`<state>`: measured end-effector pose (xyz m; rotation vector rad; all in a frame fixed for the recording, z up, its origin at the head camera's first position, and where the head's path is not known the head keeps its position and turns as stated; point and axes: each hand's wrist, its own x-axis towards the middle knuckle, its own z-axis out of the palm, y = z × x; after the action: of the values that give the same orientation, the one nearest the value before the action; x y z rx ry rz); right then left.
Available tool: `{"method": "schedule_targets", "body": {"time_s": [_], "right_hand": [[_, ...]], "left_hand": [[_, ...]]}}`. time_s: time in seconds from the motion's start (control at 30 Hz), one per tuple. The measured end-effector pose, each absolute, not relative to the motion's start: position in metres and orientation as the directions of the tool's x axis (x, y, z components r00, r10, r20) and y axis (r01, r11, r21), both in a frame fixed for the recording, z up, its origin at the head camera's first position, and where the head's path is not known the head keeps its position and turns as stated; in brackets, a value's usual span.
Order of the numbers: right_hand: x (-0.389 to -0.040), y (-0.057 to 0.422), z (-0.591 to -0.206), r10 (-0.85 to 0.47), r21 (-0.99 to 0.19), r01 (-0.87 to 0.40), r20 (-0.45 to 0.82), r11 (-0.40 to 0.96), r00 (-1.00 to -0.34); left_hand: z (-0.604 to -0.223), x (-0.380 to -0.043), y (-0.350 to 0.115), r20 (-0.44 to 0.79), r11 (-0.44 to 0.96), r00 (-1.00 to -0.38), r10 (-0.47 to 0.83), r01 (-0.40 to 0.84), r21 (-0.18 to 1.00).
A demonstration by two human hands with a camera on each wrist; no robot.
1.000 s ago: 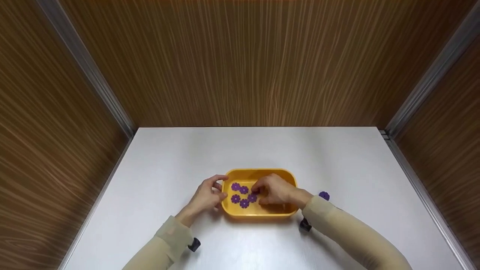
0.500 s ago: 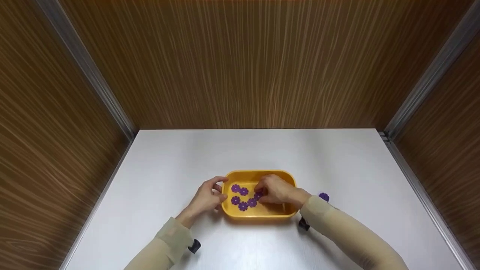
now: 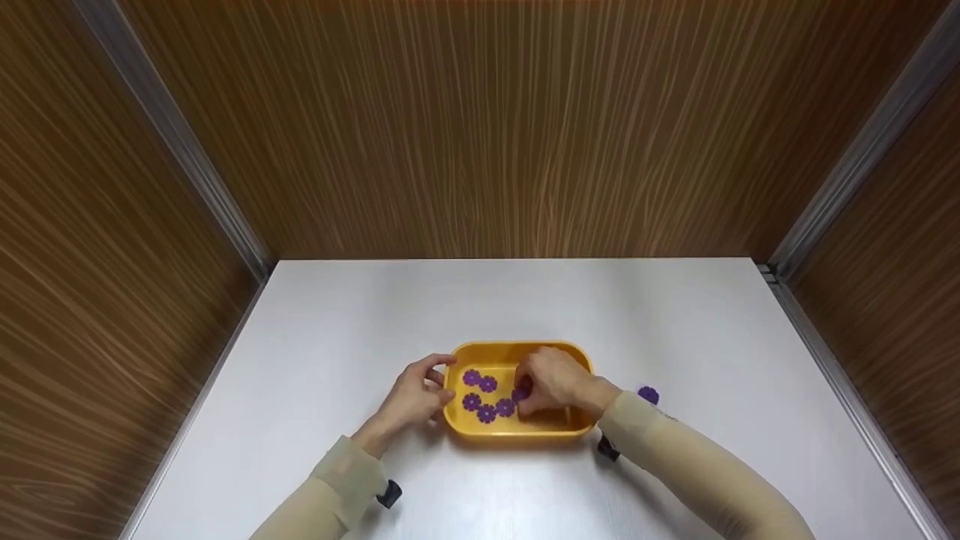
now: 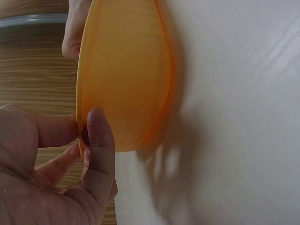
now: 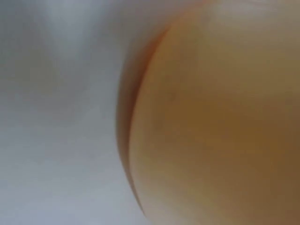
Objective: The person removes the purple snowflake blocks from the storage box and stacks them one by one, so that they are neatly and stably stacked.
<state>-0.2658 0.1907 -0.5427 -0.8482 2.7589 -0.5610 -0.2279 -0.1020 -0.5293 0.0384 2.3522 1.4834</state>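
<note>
A yellow plastic tray (image 3: pixel 517 433) sits on the white tabletop. My left hand (image 3: pixel 409 391) pinches its left rim; in the left wrist view the thumb and fingers of the left hand (image 4: pixel 61 173) lie on both sides of the tray's edge (image 4: pixel 126 70). My right hand (image 3: pixel 556 379) reaches inside the tray, its fingers curled around a purple flower-shaped disc (image 3: pixel 520 393), partly hidden by them. To the left lie several more such discs, among them a lower disc (image 3: pixel 486 413) and an upper disc (image 3: pixel 471 377). The right wrist view shows only the blurred tray wall (image 5: pixel 211 117).
One more purple disc (image 3: pixel 648 394) lies on the table to the right of the tray, beside the right sleeve (image 3: pixel 675 442). Wood-grain panels (image 3: pixel 510 135) enclose the table (image 3: pixel 360 307) at the back and both sides.
My right hand has shifted slightly right inside the tray, drawing the held disc away from the others. The disc near it has moved a little lower. The left hand keeps its place on the rim.
</note>
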Motion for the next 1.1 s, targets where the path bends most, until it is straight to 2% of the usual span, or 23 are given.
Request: {"method": "schedule_targets", "body": {"time_s": [0.17,0.27,0.7,1.1], "right_hand": [[-0.265,0.2,-0.54,-0.593,-0.381,-0.574,0.079,0.725,-0.802],[-0.264,0.204,-0.536,-0.597,-0.394,-0.591,0.123,0.704,-0.793],[-0.256,0.221,-0.528,-0.613,-0.492,-0.607,0.173,0.624,-0.771],[-0.252,0.242,-0.522,-0.584,-0.505,-0.626,0.264,0.594,-0.768]], "left_hand": [[-0.53,-0.228,-0.101,-0.274,0.447,-0.936,0.222,-0.153,0.881],[-0.531,-0.228,-0.101,-0.278,0.448,-0.936,0.218,-0.157,0.88],[-0.53,-0.228,-0.102,-0.282,0.452,-0.937,0.204,-0.166,0.877],[-0.53,-0.229,-0.104,-0.27,0.437,-0.94,0.209,-0.157,0.886]]}}
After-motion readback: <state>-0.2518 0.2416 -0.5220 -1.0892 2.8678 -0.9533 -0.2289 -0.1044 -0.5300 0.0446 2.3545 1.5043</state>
